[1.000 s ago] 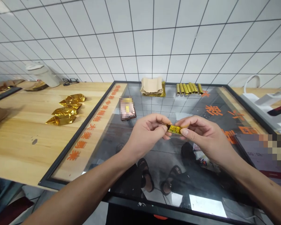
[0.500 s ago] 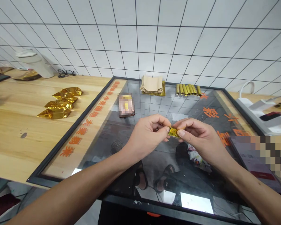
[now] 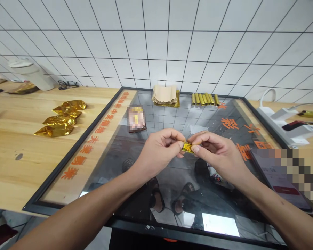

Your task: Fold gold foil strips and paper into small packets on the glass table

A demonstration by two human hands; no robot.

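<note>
My left hand pinches one end of a small gold foil roll, and my right hand pinches its other end. Both thumbs press on the roll from above; the fingers behind it are partly hidden. The roll is held level over the glass table top. Beyond it, several gold rolls lie side by side near the far edge of the glass. Left of these sits a stack of brown paper sheets with gold foil sheets under it.
A small stack with a blurred top lies on the glass. Folded gold foil pieces, a pale tumbler and eyeglasses are on the wood at left. A power strip and a phone are at right.
The view has shifted slightly, so most things appear further left. Both hands still pinch the gold foil roll, and the loose objects keep their places.
</note>
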